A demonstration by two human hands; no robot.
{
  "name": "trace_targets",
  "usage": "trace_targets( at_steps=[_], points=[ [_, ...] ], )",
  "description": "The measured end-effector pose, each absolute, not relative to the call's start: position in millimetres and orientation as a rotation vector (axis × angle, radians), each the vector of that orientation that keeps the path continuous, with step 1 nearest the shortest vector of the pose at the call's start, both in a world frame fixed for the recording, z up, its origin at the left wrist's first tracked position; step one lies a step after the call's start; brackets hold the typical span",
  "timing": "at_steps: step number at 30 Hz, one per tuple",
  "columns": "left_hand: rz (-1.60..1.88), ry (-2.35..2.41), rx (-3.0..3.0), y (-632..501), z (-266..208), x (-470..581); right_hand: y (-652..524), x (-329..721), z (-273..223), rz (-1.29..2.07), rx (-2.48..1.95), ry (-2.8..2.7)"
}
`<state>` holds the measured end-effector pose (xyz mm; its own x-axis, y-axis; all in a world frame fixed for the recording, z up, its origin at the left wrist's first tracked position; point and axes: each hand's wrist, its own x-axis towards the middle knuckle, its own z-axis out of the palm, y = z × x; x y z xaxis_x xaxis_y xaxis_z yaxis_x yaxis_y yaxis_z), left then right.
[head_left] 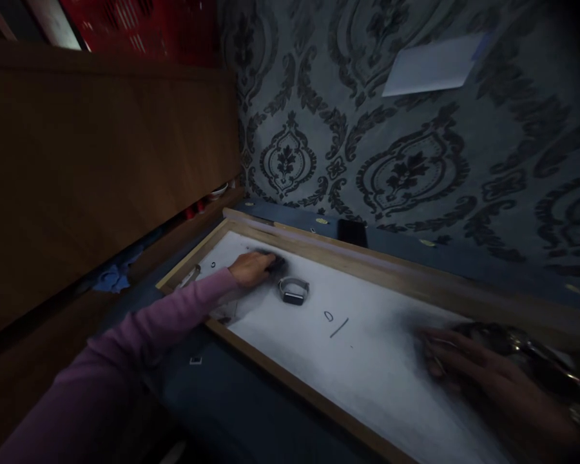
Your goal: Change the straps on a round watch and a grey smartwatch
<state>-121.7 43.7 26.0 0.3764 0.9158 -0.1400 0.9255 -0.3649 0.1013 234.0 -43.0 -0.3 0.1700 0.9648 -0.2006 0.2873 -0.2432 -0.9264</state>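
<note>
A: Largest entries?
B: Damask wallpaper (pixel 290 158), grey, dark-patterned. Wooden panel (pixel 101 148), at left. Blue surface (pixel 222 399). Wooden tray (pixel 290 379), shallow, white-lined, lying on it.
A: Hands?
B: Right hand (pixel 500 380), blurred, over the tray's right part; grip, cannot tell. Left hand (pixel 250 269), purple-sleeved, in the tray's far left part; fingers bent, closed or not, cannot tell.
A: Smaller stock?
B: Dark shiny pieces, beside the right hand. Smartwatch (pixel 294 298), one, grey band looped, in the tray near the left hand. Dark object (pixel 277 263), blurred, at the left fingertips. Thin dark bar (pixel 339 327), slanted. Dark loop (pixel 328 316), just beside it.
</note>
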Motion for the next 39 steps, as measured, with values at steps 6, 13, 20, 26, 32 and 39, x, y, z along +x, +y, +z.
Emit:
trace_targets(
  at_steps=[6, 13, 20, 26, 32, 39],
  points=[
    [-0.197, 1.76, 2.418, 39, 30, -150, -39, 250, -13, 1.379, -1.652, -1.055],
    [-0.297, 1.87, 2.359, 22, 43, -187, -37, 261, -29, 1.434, -1.698, -0.973],
    [0.031, 1.33, 2.384, 11, 53, -132, -35, 223, 3, 1.28, -1.673, -1.274],
    [0.115, 1.09, 2.581, 12, 31, -92, -32, 228, -11, 0.67, -1.645, -1.837],
    [0.148, 1.156, 2.672, 20, 17, -86, -34, 241, -28, 0.33, -1.685, -2.047],
    [0.341, 0.932, 3.083, 1, 33, -53, -41, 217, -1, 0.641, -1.437, -1.899]
  ],
)
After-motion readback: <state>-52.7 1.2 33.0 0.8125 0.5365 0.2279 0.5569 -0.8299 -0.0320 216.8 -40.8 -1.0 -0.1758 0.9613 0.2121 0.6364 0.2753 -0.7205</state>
